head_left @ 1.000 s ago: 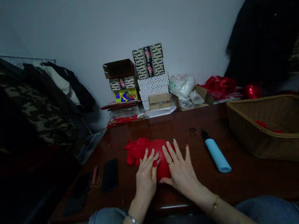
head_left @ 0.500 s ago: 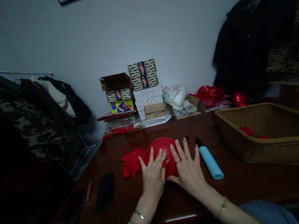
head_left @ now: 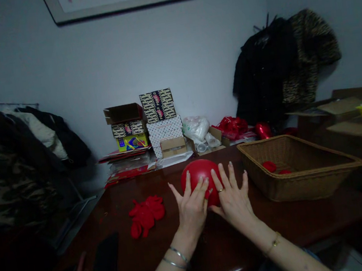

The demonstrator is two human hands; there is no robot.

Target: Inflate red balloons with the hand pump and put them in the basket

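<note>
An inflated red balloon (head_left: 196, 168) is between my two hands over the table. My left hand (head_left: 190, 210) has its thumb and fingertips on the balloon's near side, with a bit of red rubber showing by the fingers, perhaps the neck. On the other side, my right hand (head_left: 235, 202) holds the balloon with its thumb beneath and its fingers fanned out. The balloon's underside is hidden by both hands. To the left lies a heap of flat red balloons (head_left: 147, 214).
A wicker basket (head_left: 302, 173) with red pieces inside stands at the right. Stacked boxes (head_left: 165, 128), a plastic bag (head_left: 196, 129) and red ribbon (head_left: 233, 127) line the back. Dark flat phone-like objects (head_left: 104, 265) lie at the left of the dark wooden table (head_left: 135, 267).
My view has swung right. The hands and balloon have shifted right over the table, away from the red heap and nearer the basket. The light-blue cylinder seen before is now out of sight.
</note>
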